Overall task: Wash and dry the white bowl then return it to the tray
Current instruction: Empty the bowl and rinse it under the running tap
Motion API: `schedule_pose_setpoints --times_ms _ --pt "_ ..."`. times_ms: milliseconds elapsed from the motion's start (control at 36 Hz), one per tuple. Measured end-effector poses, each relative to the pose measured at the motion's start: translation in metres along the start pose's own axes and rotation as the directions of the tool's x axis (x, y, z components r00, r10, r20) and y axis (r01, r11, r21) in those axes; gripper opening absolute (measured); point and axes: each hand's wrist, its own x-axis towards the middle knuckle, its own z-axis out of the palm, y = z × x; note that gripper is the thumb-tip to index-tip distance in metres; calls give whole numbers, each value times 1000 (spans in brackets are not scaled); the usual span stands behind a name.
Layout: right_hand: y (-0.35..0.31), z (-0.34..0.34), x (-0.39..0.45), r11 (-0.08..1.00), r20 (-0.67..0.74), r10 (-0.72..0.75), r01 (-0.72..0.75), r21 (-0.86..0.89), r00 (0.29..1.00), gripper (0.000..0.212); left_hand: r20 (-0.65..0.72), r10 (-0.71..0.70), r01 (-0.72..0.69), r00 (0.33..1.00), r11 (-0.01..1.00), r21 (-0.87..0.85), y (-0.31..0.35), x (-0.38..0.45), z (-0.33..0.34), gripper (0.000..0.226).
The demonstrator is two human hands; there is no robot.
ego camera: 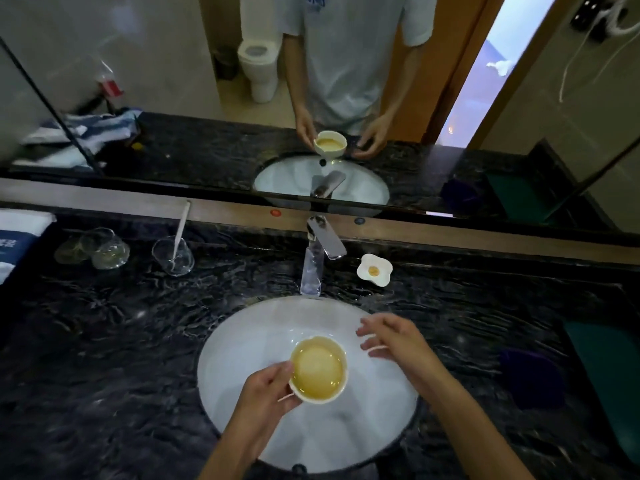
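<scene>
The white bowl (318, 370) is held over the white oval sink (249, 348), near its middle, level, with a pale yellow liquid filling much of it. Its rim is slightly wavy and its wall smooth and glossy. The left hand (266, 396) grips it at the near-left rim, fingers (285, 370) clamped on the edge with the thumb over the lip. The right hand (394, 337) hovers just beside the bowl on its right, not touching it, its fingers spread apart and blurred.

The sink is set into a dark surface (114, 358) of black stone with wavy pale veining. To the right on it lie a dark purple cloth (533, 379) and, at the edge of view, a teal tray (609, 375). Behind the basin stands a chrome faucet (320, 254) with a flat lever. Just right of it sits a small white flower-shaped dish (374, 270) with a yellow spot at its centre. Farther left a clear glass (173, 256) stands upright with a white spoon (180, 233) leaning in it, and beside that clear glasses (104, 251) lie tipped over. A folded white and blue towel (17, 237) is at the far left.

A wide mirror (173, 81) runs along the back wall, reflecting the person's pale shirt, the bowl, a toilet and an open wooden doorway.
</scene>
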Motion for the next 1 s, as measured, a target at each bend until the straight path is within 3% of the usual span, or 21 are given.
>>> schedule_pose_setpoints --times_ms 139,306,528,667,889,1000 --pt "-27 12 65 996 -48 -79 82 47 996 26 -54 18 -21 998 999 -50 -1 31 -6 27" --pt "-43 30 108 987 15 -148 146 69 989 40 -96 20 -26 995 998 -58 -3 68 -7 28" --pt "-37 33 121 965 100 -243 230 130 965 39 -142 4 -15 990 997 -75 -6 107 1 26" --pt "-35 38 126 939 48 -297 283 194 954 33 -151 8 -17 989 998 -61 -7 121 5 25" --pt "-35 42 133 914 33 -316 294 279 948 43 -150 33 -43 988 997 -62 -1 134 6 27" --pt "-34 41 134 913 22 -342 326 247 940 40 -121 50 -58 991 996 -65 2 136 6 29"
